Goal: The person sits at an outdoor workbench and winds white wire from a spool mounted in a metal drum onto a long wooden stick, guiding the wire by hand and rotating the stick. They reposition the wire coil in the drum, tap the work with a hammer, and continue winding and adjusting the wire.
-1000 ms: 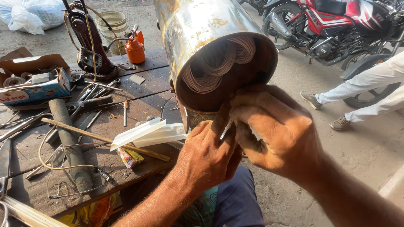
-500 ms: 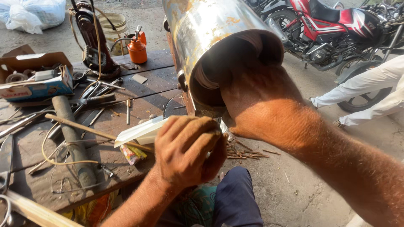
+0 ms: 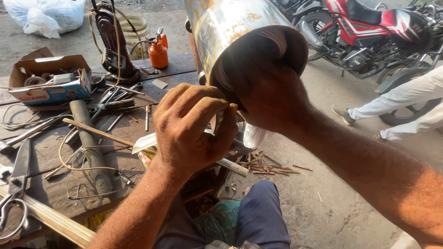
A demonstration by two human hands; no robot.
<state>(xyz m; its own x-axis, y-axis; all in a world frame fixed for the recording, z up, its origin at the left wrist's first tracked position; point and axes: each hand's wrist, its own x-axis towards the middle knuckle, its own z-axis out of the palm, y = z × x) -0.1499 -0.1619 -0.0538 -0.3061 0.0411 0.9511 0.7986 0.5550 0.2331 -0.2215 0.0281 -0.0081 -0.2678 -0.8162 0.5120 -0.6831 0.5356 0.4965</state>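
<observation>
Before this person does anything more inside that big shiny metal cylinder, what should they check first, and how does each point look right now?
1. Right hand placed at the work: ok, it reaches into the open end of the metal cylinder.
2. Fingertips in view: not ok, they are hidden inside the opening.
3. Left hand steady: ok, it is closed just below the cylinder's rim; what it pinches, cannot tell.
4. Cylinder supported: cannot tell, its mount is hidden behind the hands.
5. Tools in reach: ok, scissors and orange oil can are on the wooden bench.
6. Surroundings: a person's legs and a red motorcycle are close on the right; worth watching.
</observation>
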